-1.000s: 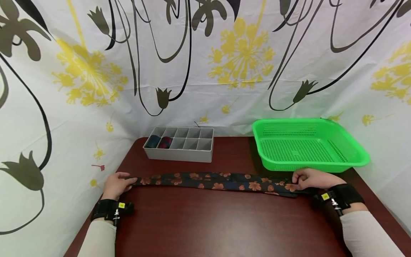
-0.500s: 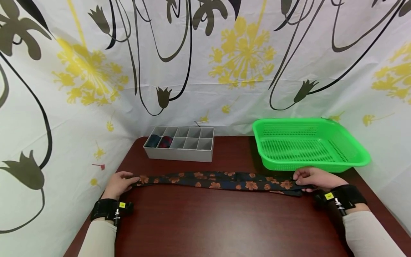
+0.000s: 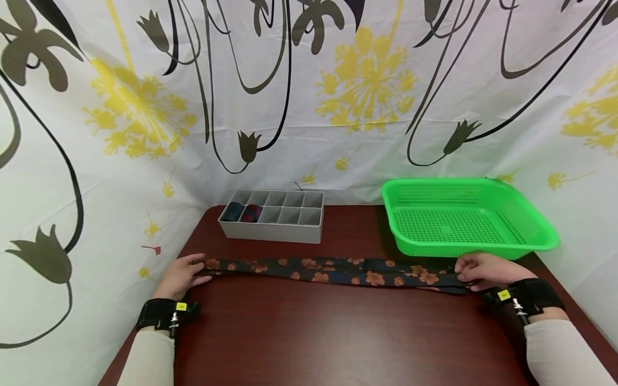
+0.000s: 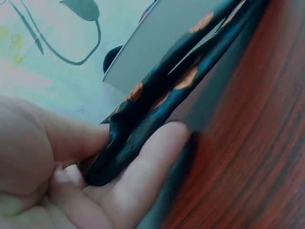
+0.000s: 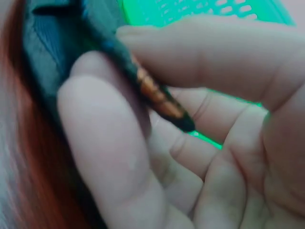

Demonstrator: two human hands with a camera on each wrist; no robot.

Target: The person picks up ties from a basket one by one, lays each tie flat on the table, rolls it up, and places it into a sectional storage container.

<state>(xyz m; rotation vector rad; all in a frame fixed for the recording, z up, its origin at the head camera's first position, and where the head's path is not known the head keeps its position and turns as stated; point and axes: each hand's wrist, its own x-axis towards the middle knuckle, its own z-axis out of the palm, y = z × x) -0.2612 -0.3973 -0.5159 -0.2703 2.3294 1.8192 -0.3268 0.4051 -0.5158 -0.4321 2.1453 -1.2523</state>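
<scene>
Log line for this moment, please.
left hand: pinches tie end | right hand: pinches other end | tie: stretched flat on table | basket: empty

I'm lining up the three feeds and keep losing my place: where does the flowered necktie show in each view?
Head: the necktie lies stretched across the middle of the table, one end in each of the hands.
Left wrist: it runs from the lower left up to the upper right, its end pinched in the left hand.
Right wrist: its end sits at upper centre, pinched in the right hand.
Shared landmark: the tie's orange flowers.
</scene>
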